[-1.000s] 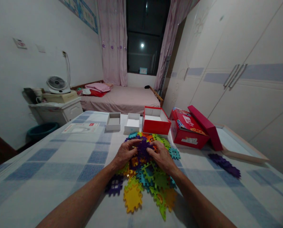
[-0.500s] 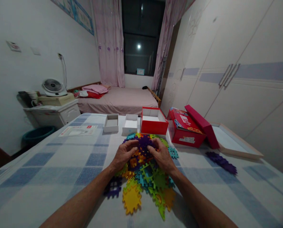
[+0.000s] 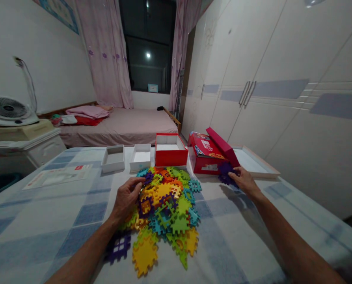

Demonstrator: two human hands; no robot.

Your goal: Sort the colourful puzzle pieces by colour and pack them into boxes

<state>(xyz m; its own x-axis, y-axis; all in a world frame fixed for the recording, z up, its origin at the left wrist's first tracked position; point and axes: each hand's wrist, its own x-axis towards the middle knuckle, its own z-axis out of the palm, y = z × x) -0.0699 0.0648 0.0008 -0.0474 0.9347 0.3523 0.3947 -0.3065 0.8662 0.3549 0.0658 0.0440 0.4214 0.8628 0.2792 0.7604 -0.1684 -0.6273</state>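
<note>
A heap of plastic interlocking building pieces (image 3: 164, 193) in yellow, green, turquoise, orange and purple lies on the cloth before me. My left hand (image 3: 129, 198) rests at the heap's left side, fingers apart and fingertips beside a purple piece (image 3: 148, 178); I see nothing in its grasp. Off to the right, my right hand (image 3: 244, 181) pinches a purple toothed piece (image 3: 225, 173) above the cloth, in front of the red box. Whether more purple pieces lie under that hand is hidden. A purple window-like piece (image 3: 118, 247) and a yellow piece (image 3: 145, 255) lie nearest me.
Behind the heap stand a grey box (image 3: 113, 167), a white box (image 3: 140, 165) and an open red box (image 3: 171, 159). A larger red carton (image 3: 205, 157) with a leaning red lid (image 3: 223, 146) stands right, before a shallow tray (image 3: 273, 172). A printed sheet (image 3: 57, 176) lies left.
My right hand has moved from the heap out to the right with a purple piece. The left hand has drawn back slightly and its fingers have come apart. The view has turned right.
</note>
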